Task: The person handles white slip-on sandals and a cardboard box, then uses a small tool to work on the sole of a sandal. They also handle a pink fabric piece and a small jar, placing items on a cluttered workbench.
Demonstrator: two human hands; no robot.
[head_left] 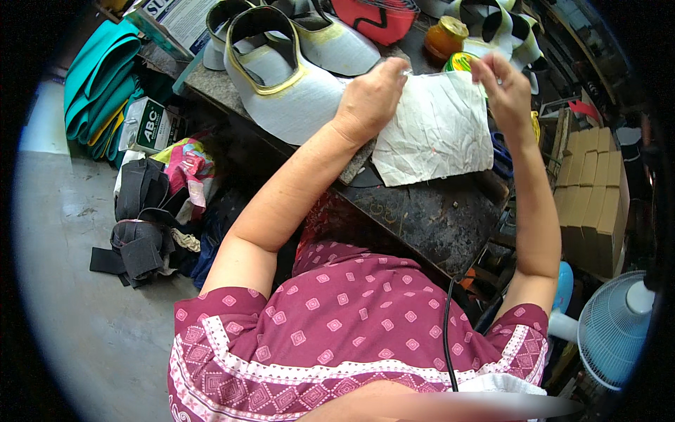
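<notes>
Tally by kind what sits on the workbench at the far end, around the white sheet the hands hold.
White crumpled sheet, held by left hand and right hand: 1
Grey shoe uppers with yellow-edged openings: 2 clearly seen
Amber jar with yellow lid: 1
Red piece: 1
Total: 5; more pieces at the far right are too jumbled to count.

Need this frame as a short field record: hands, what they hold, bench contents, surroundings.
left hand: left hand grips the top left corner of the white sheet
right hand: right hand pinches the sheet's top right corner
sheet: crumpled, white, held spread over the dark workbench
bench: grey shoe uppers with yellowish edges, an amber jar with a yellow lid
floor left: pile of dark fabric scraps, teal rolled material
right side: stacked cardboard boxes, white fan
</notes>
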